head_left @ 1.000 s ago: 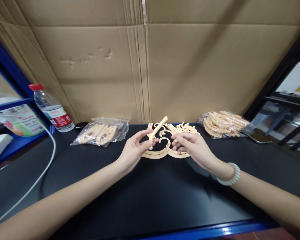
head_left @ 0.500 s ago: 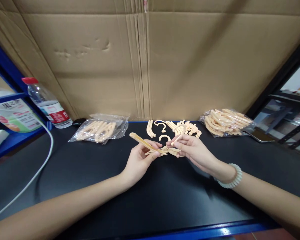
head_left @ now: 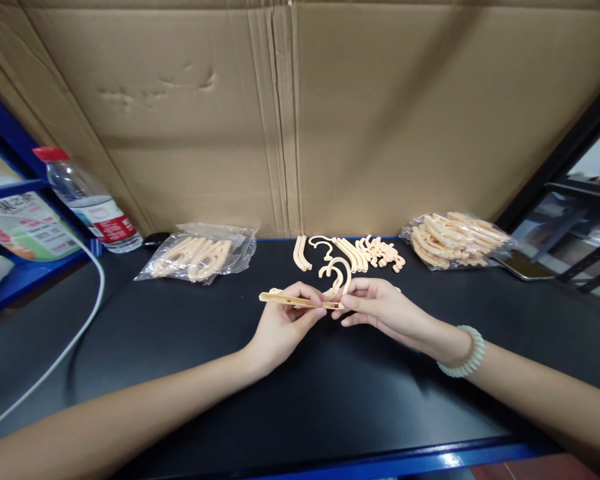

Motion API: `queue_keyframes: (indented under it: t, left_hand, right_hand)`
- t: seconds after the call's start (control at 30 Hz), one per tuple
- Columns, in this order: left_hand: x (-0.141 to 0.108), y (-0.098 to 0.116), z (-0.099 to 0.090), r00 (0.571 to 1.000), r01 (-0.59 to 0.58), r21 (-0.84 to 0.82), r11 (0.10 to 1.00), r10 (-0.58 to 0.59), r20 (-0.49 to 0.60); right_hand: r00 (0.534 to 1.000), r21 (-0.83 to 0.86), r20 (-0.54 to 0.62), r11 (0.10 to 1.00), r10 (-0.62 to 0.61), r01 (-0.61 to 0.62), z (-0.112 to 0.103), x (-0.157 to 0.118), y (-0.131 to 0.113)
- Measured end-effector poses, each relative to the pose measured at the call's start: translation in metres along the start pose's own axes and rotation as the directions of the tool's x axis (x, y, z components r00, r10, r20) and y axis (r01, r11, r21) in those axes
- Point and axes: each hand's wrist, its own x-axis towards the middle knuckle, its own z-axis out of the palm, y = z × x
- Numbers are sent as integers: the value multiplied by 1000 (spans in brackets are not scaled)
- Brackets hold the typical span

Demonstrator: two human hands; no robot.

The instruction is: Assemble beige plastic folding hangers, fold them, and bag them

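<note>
My left hand point(head_left: 286, 328) pinches a long beige plastic arm piece point(head_left: 275, 298), which lies nearly level and points left. Between the fingertips of my right hand point(head_left: 385, 307) is a curved beige hook point(head_left: 348, 272), its lower end touching the right end of the arm piece. Behind my fingers, other beige parts are partly hidden. Farther back on the black table point(head_left: 300, 407) lie two curved arm pieces point(head_left: 301, 253), a loose hook point(head_left: 325, 241), a row of arm pieces point(head_left: 351, 253) and a pile of small hooks point(head_left: 384, 252).
A clear bag of beige parts point(head_left: 197, 257) lies at the back left, another bag point(head_left: 455, 240) at the back right beside a phone-like flat object point(head_left: 525, 267). A bottle point(head_left: 93, 203) and a white cable point(head_left: 87, 320) are on the left. Cardboard point(head_left: 195, 120) stands behind.
The arm piece has tilted down to nearly level. My right hand has brought the hook left and turned it upright, against the end of the arm piece. The view has shifted slightly.
</note>
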Motion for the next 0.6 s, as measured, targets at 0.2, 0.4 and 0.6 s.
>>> queue_keyframes:
  t: [0.2,0.4,0.6]
  left_hand:
    - [-1,1,1,1000,1,1,1000,-1,13]
    - [0,1,2,999,29,-17,999,-29,18]
    - [-1,-1,2,998,47,-26,999,-46,47]
  right_hand:
    - [999,50,-44,999,-18,20,4,3,4]
    - [991,30,-84,994,-104,107,7,3,10]
    - [969,-70,-162,982,-185,176,13,2,10]
